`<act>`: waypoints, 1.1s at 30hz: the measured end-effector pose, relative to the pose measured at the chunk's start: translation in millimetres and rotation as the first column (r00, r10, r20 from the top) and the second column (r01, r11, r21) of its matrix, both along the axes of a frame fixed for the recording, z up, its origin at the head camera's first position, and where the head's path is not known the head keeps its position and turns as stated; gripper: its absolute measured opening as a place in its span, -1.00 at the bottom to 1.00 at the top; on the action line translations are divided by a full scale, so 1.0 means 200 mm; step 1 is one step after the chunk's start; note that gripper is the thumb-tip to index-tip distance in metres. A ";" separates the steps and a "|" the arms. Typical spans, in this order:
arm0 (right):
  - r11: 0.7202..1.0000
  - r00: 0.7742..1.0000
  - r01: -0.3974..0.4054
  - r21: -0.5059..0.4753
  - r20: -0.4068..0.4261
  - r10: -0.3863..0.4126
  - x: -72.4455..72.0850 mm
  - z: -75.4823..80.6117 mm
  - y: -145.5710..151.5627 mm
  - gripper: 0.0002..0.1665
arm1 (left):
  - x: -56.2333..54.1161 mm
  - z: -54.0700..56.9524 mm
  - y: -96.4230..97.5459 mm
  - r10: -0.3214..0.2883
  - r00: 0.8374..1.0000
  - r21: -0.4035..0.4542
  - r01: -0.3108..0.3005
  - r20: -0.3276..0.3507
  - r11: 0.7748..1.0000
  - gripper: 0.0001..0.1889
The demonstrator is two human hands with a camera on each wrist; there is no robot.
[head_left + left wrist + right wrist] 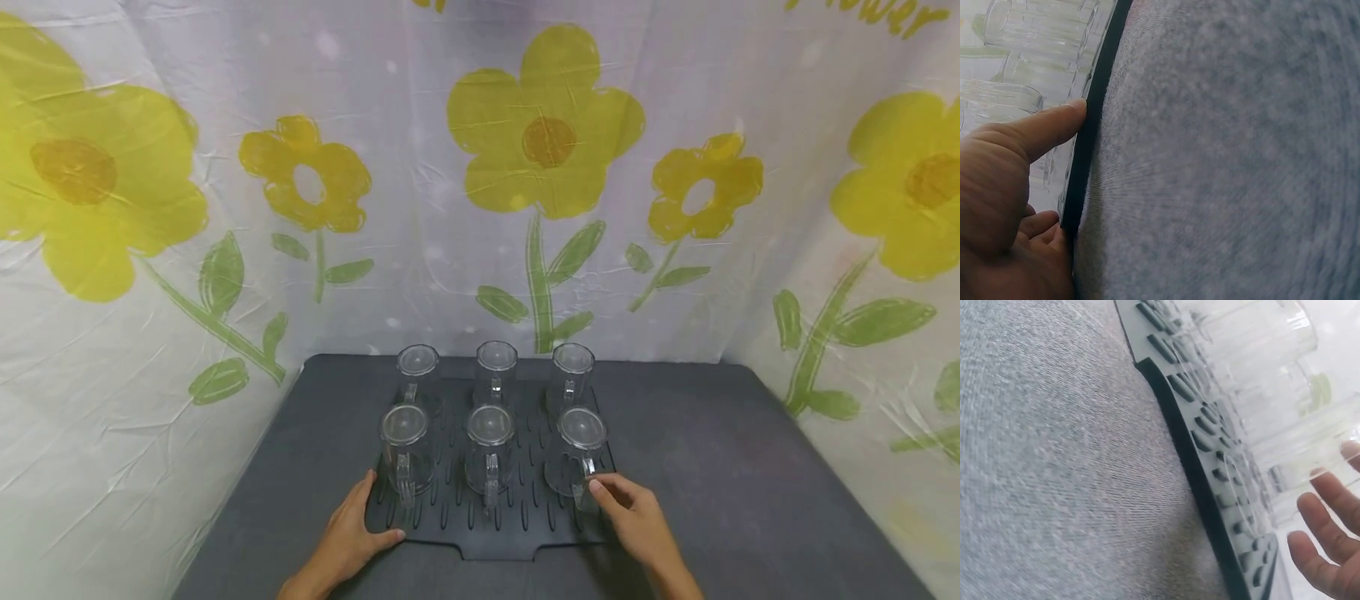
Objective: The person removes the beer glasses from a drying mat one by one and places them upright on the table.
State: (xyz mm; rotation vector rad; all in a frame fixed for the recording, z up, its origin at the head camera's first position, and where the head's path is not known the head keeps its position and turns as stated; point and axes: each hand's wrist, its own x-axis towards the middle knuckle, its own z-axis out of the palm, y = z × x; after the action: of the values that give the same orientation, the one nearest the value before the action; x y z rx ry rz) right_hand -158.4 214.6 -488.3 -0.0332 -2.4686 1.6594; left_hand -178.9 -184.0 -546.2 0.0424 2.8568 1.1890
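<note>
Upside-down clear glass mugs stand in two rows of three on a dark ribbed drying mat. At the mat's front left corner is my left hand, its thumb on the front edge and its fingers along the left side. In the left wrist view the thumb presses against the mat's edge. My right hand pinches the handle of the front right glass mug between thumb and forefinger. The right wrist view shows the other fingers spread loosely beside the glass; the thumb is hidden there.
Beside the held mug stand the front middle mug and the front left mug, handles toward me. The back row includes a mug in its middle. Under the mat lies a dark grey tabletop, with a flower-printed curtain behind.
</note>
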 end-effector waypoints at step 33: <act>0.832 0.984 -0.138 -0.538 -0.168 0.055 -0.01 -0.13 -0.08 -0.70 | 0.00 0.01 0.01 0.007 1.000 -0.023 -0.007 0.006 1.000 0.25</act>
State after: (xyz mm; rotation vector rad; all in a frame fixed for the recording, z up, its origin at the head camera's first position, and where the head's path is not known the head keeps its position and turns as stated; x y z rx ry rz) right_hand -161.3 198.5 -515.2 0.1401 -1.8381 2.2699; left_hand -178.6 -181.9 -544.0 0.0274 2.8674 1.1554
